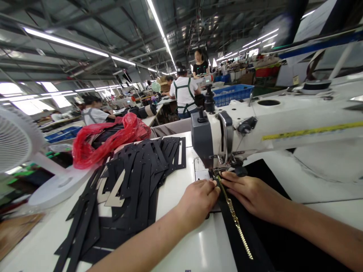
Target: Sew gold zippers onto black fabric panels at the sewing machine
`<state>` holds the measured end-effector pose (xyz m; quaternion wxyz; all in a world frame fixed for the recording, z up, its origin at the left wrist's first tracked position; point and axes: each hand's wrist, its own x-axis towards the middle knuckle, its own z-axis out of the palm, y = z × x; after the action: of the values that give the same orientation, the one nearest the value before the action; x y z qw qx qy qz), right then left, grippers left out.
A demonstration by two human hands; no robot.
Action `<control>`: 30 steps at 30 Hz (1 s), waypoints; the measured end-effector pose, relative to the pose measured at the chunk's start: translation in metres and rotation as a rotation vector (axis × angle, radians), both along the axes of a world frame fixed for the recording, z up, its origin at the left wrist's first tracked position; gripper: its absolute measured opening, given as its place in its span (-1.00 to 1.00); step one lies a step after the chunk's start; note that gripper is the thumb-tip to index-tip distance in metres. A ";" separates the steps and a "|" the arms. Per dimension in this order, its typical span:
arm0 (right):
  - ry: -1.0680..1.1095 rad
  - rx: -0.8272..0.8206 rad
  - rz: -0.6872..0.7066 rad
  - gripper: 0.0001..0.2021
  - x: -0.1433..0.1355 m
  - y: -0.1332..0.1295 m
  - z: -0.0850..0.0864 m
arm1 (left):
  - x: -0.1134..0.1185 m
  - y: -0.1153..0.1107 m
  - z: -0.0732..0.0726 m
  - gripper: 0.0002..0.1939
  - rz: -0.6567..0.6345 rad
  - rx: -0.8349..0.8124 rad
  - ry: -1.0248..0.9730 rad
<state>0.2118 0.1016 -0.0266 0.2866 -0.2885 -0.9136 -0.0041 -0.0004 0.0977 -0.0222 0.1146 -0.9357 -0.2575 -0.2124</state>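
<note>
Partly out of view
The fan (pixel 19 139) is cut off by the left edge; distant faces are blurred.

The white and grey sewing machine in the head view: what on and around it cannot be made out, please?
All in the head view:
- needle tip of the sewing machine: too small among dark parts
- far end of the gold metal zipper: lost at the machine's foot
- count of flat black pieces: they overlap
- rest of the white fan: cut off by the left edge
</note>
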 end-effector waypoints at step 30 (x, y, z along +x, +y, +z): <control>-0.055 -0.052 -0.163 -0.79 -0.012 -0.080 0.017 | 0.002 -0.063 0.017 -0.78 0.060 0.085 0.072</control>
<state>0.1995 0.0217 -0.0094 0.2527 -0.3692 -0.8943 -0.0117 0.0014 0.0342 -0.0057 0.1696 -0.9290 -0.2717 -0.1857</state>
